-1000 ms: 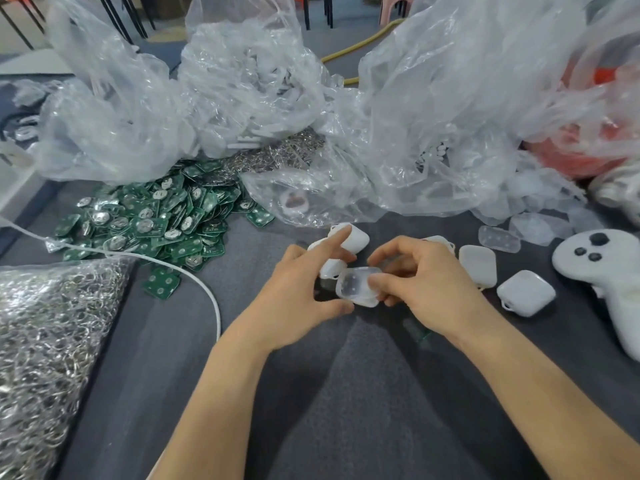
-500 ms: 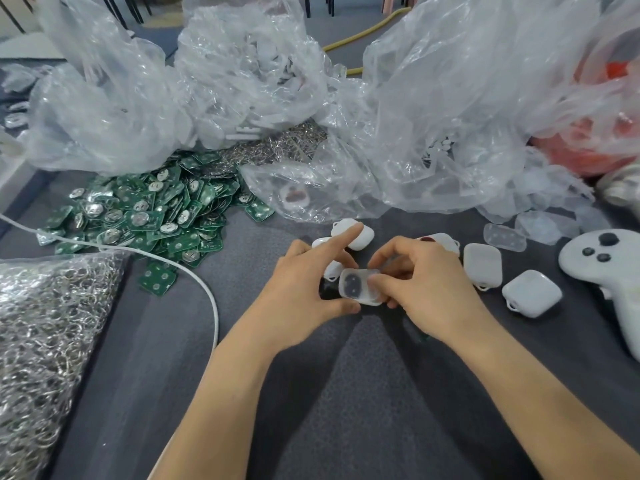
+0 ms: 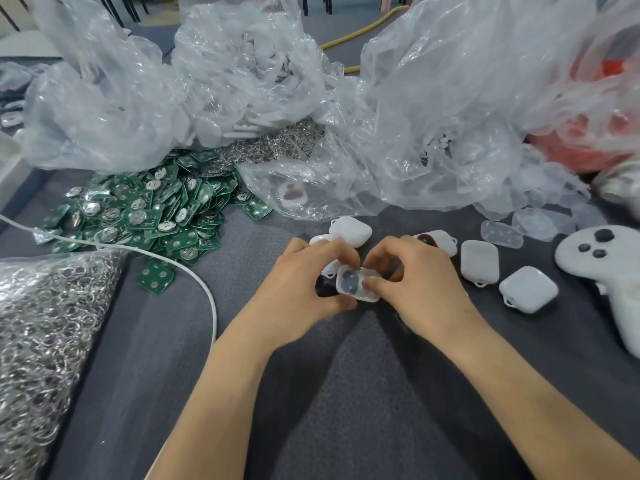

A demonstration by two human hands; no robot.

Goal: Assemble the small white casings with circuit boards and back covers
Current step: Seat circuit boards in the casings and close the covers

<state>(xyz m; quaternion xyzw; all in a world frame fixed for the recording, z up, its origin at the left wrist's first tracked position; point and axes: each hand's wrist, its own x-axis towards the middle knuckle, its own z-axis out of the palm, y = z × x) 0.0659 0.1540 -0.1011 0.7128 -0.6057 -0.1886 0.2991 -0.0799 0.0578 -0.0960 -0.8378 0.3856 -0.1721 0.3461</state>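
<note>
Small white casing (image 3: 356, 285) at frame centre, just above the grey table (image 3: 346, 393). Left hand (image 3: 298, 292) and right hand (image 3: 419, 289) both pinch it, fingers closed on its edges. Loose casings (image 3: 479, 259) lie right of centre; green circuit boards (image 3: 145, 209) heaped at left.

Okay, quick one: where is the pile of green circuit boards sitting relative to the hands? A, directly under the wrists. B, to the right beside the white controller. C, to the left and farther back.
C: the green circuit boards lie heaped left of the left hand and farther back.
</note>
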